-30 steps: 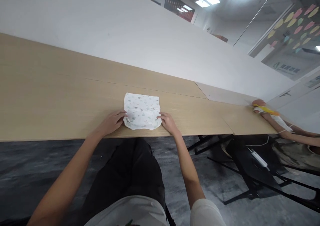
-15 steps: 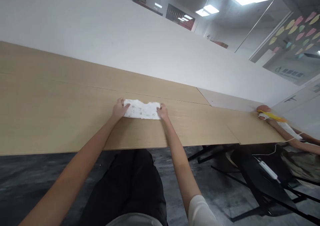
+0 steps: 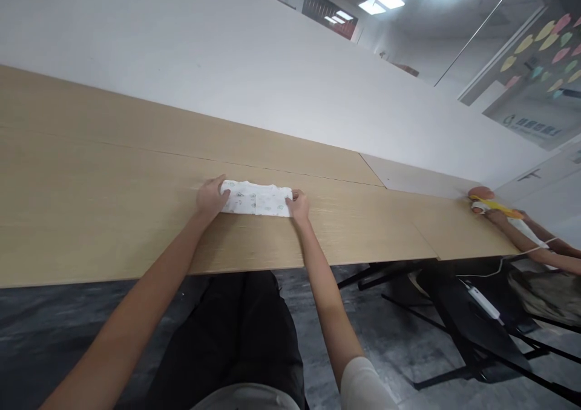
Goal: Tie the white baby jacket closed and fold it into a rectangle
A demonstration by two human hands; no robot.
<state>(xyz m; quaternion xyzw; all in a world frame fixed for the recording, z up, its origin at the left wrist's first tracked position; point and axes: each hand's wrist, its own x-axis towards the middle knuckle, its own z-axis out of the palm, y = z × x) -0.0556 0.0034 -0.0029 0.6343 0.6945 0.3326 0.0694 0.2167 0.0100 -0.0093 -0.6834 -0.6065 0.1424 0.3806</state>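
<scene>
A white cloth (image 3: 256, 200) with small printed figures lies folded into a flat strip on the wooden table, a crease running down its middle. At its left end, my left hand (image 3: 212, 198) pinches the edge, thumb on top. The opposite end is gripped by my right hand (image 3: 298, 207), its thumb also over the cloth. Fingers under the fabric are partly hidden. Between the two hands the strip is spread straight, its upper edge slightly wavy.
The light wooden table (image 3: 136, 216) runs along a white wall (image 3: 181, 65). At the far right another person's hands (image 3: 499, 217) are on a yellow and white item (image 3: 497, 207). A black folding chair (image 3: 472, 331) with a white power strip (image 3: 485, 304) stands below.
The dip in the cloth's upper edge has nearly flattened out. My left hand has shifted slightly left, and the strip looks straighter. The camera view has tilted a little.
</scene>
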